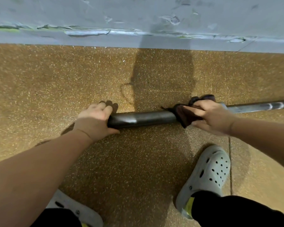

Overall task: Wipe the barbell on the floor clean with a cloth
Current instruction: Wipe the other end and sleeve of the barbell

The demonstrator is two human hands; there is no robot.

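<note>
Left hand (pixel 95 118) is seen curled round the thick left end of the barbell (pixel 146 118), with the fingers wrapped over the top and the thumb laid along the near side. Right hand (pixel 210 117) is closed round a dark cloth (pixel 185 115), which is wrapped about the bar just where the thick part narrows to the thin shaft; the fingers are spread over the cloth and the thumb is pressed against it from the near side. The barbell is laid flat on the speckled brown floor (pixel 56 79), parallel to a grey wall (pixel 138 13) with peeling paint and well apart from it, and its shaft is carried off past the right edge. A grey right clog (pixel 208 171) is planted near the bar, and a left clog (pixel 75 208) is partly hidden under the left forearm.
</note>
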